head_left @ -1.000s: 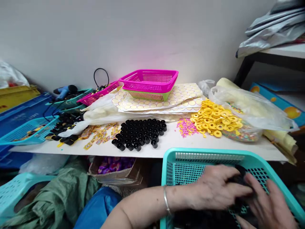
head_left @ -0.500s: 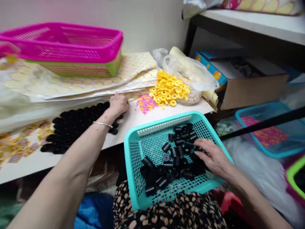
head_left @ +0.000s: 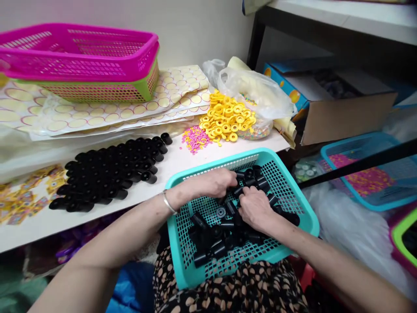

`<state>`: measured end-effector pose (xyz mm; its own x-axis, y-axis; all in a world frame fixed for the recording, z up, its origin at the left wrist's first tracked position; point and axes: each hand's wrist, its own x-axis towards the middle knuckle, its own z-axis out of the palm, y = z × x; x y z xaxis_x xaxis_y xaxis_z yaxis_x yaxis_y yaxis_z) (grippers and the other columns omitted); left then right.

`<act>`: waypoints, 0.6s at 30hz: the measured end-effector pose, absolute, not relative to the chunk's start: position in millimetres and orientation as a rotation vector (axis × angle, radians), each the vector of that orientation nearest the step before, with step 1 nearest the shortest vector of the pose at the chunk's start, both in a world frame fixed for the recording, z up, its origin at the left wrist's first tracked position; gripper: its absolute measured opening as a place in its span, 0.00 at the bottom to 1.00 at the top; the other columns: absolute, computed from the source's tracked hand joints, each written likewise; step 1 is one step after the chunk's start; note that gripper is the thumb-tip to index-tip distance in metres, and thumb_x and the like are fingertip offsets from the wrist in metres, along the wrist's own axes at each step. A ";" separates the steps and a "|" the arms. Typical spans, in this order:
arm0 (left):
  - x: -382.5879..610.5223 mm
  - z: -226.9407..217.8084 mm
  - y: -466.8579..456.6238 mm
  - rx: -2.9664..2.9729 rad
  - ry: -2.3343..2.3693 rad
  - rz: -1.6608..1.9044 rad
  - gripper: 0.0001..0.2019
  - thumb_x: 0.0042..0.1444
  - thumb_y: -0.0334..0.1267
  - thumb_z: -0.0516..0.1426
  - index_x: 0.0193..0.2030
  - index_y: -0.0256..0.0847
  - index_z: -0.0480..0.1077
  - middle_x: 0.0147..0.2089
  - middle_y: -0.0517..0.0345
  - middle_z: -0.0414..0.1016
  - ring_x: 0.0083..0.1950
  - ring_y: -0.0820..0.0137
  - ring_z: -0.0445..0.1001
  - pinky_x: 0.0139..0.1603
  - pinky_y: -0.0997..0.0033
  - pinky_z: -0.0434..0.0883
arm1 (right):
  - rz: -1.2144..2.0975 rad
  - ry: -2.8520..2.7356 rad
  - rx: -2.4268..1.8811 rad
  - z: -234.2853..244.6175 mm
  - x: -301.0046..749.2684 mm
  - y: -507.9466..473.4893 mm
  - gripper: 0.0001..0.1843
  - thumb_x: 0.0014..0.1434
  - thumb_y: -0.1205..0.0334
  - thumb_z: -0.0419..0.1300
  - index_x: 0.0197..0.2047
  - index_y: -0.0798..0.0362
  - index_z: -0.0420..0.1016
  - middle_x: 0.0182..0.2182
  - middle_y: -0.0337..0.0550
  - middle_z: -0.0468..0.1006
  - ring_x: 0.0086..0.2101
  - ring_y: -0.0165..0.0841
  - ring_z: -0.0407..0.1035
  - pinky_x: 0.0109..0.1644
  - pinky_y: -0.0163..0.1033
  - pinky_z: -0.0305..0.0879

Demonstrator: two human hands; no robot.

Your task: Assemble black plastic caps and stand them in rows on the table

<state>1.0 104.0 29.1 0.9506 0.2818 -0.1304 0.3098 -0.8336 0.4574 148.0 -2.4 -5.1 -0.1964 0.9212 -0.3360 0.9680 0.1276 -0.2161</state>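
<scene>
A turquoise mesh basket rests on my lap with many loose black plastic cylinders inside. My left hand, a bangle on its wrist, reaches into the basket's far side; its fingers are closed around a black cylinder, mostly hidden. Close beside it, my right hand is curled down among the cylinders, its fingertips closed on a black cylinder. On the white table, black cylinders stand upright in tight slanting rows, their open tops facing up.
Behind the rows lie printed sheets under stacked pink and green baskets. Yellow rings and small pink-and-yellow pieces are heaped on the table. An open cardboard box and a blue basket are at right.
My left hand has come from the end of the cylinder rows on the table into the turquoise basket. My right hand has moved leftward inside the basket, near the left.
</scene>
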 end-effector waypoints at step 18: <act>-10.3 21.0 82.5 2.522 0.553 0.103 0.12 0.54 0.29 0.53 0.45 0.32 0.68 0.65 0.38 0.53 0.62 0.58 0.60 0.58 0.62 0.63 | -2.002 2.515 2.406 4.0 187.3 -37.8 0.14 0.57 0.62 0.60 0.47 0.49 0.68 0.40 0.39 0.72 0.40 0.32 0.68 0.45 0.39 0.64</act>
